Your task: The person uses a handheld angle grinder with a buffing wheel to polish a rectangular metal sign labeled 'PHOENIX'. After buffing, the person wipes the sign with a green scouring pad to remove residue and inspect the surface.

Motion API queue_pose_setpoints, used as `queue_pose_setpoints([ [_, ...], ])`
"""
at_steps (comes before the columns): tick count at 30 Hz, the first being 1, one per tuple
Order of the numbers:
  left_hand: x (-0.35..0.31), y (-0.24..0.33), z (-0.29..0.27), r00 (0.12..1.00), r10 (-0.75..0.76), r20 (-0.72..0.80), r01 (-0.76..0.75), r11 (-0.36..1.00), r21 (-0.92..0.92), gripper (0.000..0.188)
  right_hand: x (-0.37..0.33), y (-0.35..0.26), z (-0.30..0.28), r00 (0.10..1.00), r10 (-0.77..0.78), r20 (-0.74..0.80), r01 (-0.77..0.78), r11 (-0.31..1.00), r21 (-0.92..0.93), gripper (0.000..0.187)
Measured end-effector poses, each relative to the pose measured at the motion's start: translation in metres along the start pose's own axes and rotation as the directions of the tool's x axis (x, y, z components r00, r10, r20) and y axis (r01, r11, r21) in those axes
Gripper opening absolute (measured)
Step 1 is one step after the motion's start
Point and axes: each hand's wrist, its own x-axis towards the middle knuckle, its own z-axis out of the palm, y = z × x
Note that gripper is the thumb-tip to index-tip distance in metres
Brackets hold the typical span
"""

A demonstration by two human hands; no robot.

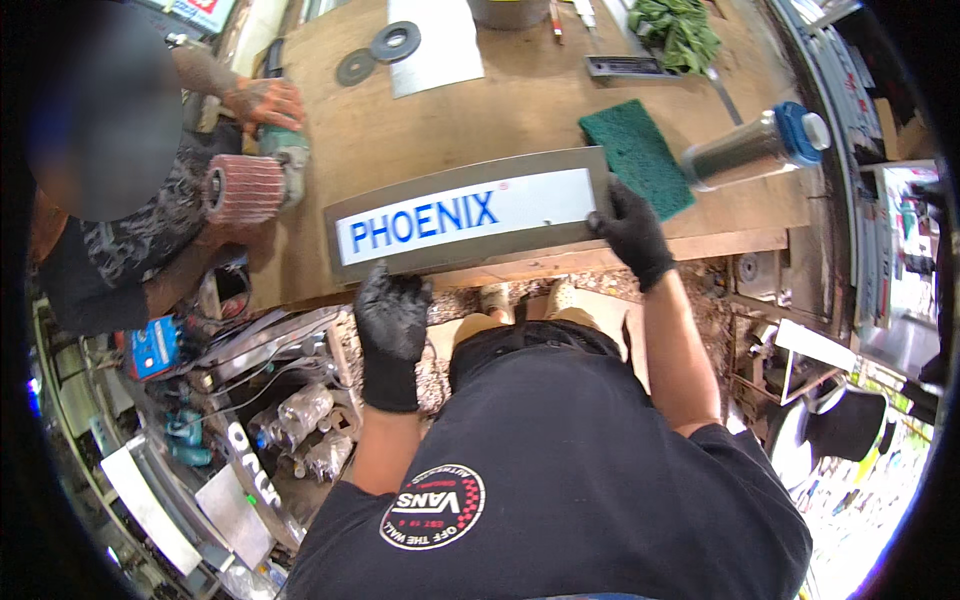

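A long, slightly curved metal sign plate [468, 214] with a white strip and blue lettering lies along the near edge of the wooden workbench [440, 125]. Black gloves cover both my hands. At the plate's lower left corner is my left hand [393, 318], fingers bent, one fingertip over the edge. My right hand [638, 232] grips the right end, its thumb on the face and the other fingers along the short side. Just beyond that end lies a green scouring pad [637, 155], next to a clear cylindrical container [735, 152] with a blue cap.
At left, another person's hand [265, 103] rests on a green power tool [285, 150] with a reddish flap wheel [244, 188]. Two discs [395, 41] and a white sheet [436, 60] lie farther back. A green cloth [675, 35] is at far right. Plastic bottles [305, 410] lie below the bench.
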Motion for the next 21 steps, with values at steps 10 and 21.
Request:
queue_pose_setpoints([
  [10,0.023,-0.076,0.114,0.640,-0.008,0.768,-0.633,-0.571,0.522,0.092,0.003,-0.085,-0.048,0.946,0.014,-0.324,-0.084,0.975,-0.204,0.028],
  [21,0.112,-0.105,0.111,0.706,-0.319,0.632,-0.581,-0.772,0.258,0.132,0.067,-0.065,-0.085,0.947,-0.129,-0.295,0.146,0.989,0.035,0.048],
])
